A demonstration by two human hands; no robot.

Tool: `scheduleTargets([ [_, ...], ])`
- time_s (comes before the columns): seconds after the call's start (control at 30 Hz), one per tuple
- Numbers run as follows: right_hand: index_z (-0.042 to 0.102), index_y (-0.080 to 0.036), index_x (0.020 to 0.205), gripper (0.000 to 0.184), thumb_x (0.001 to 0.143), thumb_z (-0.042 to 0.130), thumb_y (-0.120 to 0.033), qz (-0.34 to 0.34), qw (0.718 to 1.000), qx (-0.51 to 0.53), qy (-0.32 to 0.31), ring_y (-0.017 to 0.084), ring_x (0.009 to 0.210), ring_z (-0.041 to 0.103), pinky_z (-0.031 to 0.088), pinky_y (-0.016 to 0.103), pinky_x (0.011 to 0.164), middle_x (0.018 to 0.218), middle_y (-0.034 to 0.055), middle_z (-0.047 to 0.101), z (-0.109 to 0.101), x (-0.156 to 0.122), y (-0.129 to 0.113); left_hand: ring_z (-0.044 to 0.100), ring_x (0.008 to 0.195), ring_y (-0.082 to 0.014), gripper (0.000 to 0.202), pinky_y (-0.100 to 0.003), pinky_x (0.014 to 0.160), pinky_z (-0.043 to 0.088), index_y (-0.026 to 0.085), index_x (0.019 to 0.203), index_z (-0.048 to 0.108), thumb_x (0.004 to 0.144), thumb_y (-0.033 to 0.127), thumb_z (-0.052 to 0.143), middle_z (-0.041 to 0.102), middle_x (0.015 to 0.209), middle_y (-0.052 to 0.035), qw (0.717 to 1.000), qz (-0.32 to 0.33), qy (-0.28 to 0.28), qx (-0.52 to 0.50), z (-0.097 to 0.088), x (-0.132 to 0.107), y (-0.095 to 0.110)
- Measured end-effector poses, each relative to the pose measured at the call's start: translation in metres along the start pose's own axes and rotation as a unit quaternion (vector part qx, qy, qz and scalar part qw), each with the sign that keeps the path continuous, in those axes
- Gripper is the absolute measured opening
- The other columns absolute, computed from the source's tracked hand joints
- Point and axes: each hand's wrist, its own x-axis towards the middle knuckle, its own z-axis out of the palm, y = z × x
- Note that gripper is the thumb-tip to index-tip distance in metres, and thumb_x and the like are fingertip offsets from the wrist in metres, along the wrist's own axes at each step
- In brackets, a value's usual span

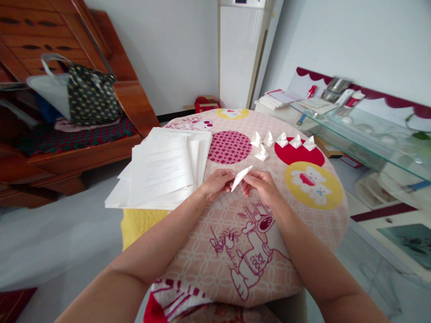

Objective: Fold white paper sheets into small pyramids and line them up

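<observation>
Between my two hands is a small piece of folded white paper (241, 177), narrow and pointed, held above the near middle of the round table. My left hand (217, 185) pinches its left side. On the other side, the thumb and fingers of my right hand (261, 185) close on it. Several small folded paper boats (283, 140) stand on the cloth beyond my hands, most in a row and one nearer (261, 153). To the left lies a stack of white paper sheets (161, 172), the top one printed with text.
A patterned pink tablecloth (215, 251) covers the table. On the right, a glass shelf unit (370, 134) holds papers, metal bowls and a red cup. A wooden bench (128, 98) with bags stands at the left. A tall white cabinet-like appliance (239, 54) is behind.
</observation>
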Motion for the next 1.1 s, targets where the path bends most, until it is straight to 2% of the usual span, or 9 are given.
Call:
scheduleTargets([
  [0.23, 0.071, -0.018, 0.074, 0.042, 0.074, 0.081, -0.058, 0.01, 1.0, -0.006, 0.014, 0.014, 0.051, 0.062, 0.051, 0.025, 0.047, 0.064, 0.004, 0.071, 0.0013, 0.0003, -0.0008, 0.048, 0.042, -0.0051, 0.035, -0.016, 0.043, 0.037, 0.013, 0.068, 0.059, 0.091, 0.036, 0.072, 0.057, 0.053, 0.0021, 1.0, -0.002, 0.025, 0.005, -0.0007, 0.001, -0.0007],
  [0.53, 0.071, -0.017, 0.074, 0.04, 0.076, 0.079, -0.057, 0.004, 1.0, -0.005, 0.006, 0.014, 0.053, 0.063, 0.051, 0.024, 0.047, 0.064, 0.0039, 0.071, 0.0027, -0.0004, -0.0022, 0.047, 0.044, -0.0046, 0.036, -0.015, 0.042, 0.035, 0.012, 0.071, 0.062, 0.087, 0.04, 0.077, 0.058, 0.057, 0.0019, 1.0, -0.009, 0.0, -0.014, -0.0025, 0.0025, -0.0035],
  [0.9, 0.073, -0.016, 0.081, 0.035, 0.08, 0.077, -0.051, -0.022, 0.999, -0.027, -0.002, 0.015, 0.055, 0.066, 0.053, 0.025, 0.05, 0.068, 0.0046, 0.073, -0.0012, 0.0, 0.0017, 0.05, 0.044, -0.005, 0.037, -0.015, 0.044, 0.04, 0.012, 0.072, 0.061, 0.087, 0.041, 0.078, 0.059, 0.056, 0.0016, 0.999, -0.007, 0.019, -0.031, -0.0024, 0.0025, -0.0028],
  [1.1, 0.07, -0.016, 0.08, 0.025, 0.074, 0.074, -0.04, -0.009, 0.996, -0.07, 0.048, 0.017, 0.053, 0.065, 0.051, 0.026, 0.048, 0.062, 0.0041, 0.071, -0.0009, 0.0025, 0.0067, 0.061, 0.049, -0.0087, 0.032, -0.017, 0.049, 0.048, 0.011, 0.073, 0.064, 0.091, 0.036, 0.075, 0.067, 0.06, -0.0025, 0.999, 0.008, 0.049, -0.001, 0.0025, -0.001, 0.0015],
])
